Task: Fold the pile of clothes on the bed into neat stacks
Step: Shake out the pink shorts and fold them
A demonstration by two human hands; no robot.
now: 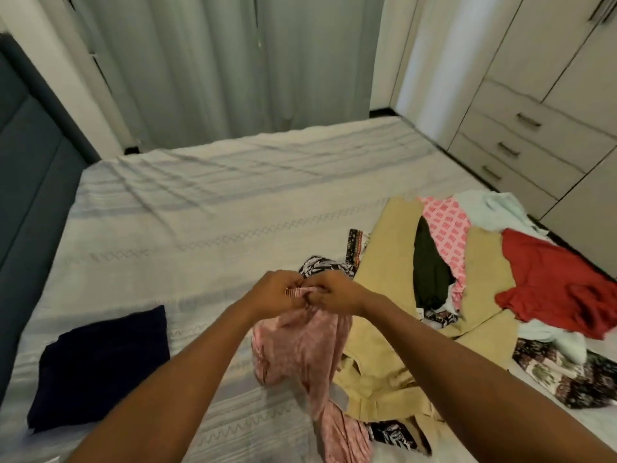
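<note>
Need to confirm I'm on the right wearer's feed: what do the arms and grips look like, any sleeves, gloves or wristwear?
The left arm and right arm show no sleeves up to the frame edge. The left grip and right grip are ungloved hands. No watch, bracelet or markings show at either wrist; rings cannot be told.

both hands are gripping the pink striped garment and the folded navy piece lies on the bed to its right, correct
No. The head view shows the folded navy piece on the bed to the left of the pink striped garment, not its right. The left hand and right hand do grip that garment.
</note>
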